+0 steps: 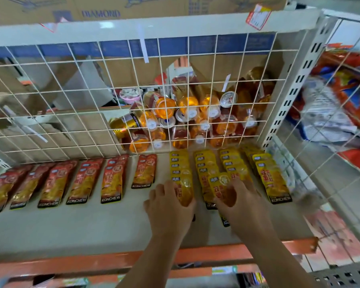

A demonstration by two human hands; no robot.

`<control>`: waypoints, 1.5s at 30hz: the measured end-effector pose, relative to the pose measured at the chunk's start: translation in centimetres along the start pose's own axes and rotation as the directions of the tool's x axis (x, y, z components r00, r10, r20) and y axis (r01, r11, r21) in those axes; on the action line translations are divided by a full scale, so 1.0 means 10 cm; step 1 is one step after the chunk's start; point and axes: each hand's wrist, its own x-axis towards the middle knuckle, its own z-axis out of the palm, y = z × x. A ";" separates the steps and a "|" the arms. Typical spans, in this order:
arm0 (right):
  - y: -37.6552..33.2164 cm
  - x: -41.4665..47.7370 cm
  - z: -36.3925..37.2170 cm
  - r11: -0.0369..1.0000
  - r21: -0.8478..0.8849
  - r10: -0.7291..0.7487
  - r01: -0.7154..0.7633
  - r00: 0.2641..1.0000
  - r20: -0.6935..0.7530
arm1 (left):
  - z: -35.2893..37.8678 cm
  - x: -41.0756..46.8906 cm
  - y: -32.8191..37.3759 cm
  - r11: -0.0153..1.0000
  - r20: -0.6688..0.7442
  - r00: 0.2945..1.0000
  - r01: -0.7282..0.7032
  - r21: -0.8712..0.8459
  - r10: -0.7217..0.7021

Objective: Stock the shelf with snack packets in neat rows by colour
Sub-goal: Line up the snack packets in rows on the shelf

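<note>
Head view: my left hand (170,204) grips a yellow packet (186,191), fingers curled; my right hand (244,204) grips a second packet (221,187) on the shelf (92,225).

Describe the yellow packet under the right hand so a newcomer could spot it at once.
On the white shelf, red rows fill the left and yellow rows the right. The packet lies partly under the right hand, between the second and third yellow rows from the left. Unlike its neighbours it sits out of line, reaching nearer the front edge.
</note>
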 end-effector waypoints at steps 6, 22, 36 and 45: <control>0.02 -0.03 -0.01 1.000 0.007 -0.016 0.016 1.000 -0.013 | 0.07 0.01 -0.02 1.000 -0.032 0.999 -0.023 0.005 0.023; 0.05 -0.04 0.03 1.000 0.020 0.009 -0.009 1.000 -0.015 | 0.06 0.04 -0.07 0.999 0.024 0.999 -0.031 0.020 0.031; -0.22 0.04 0.26 0.992 -0.040 0.117 -0.118 0.993 -0.027 | 0.08 0.30 -0.44 0.898 -0.083 0.967 -0.254 -0.358 0.241; -0.32 0.08 0.36 0.982 -0.104 0.151 -0.155 0.988 -0.040 | 0.11 0.33 -0.47 0.885 -0.063 0.961 -0.274 -0.376 0.271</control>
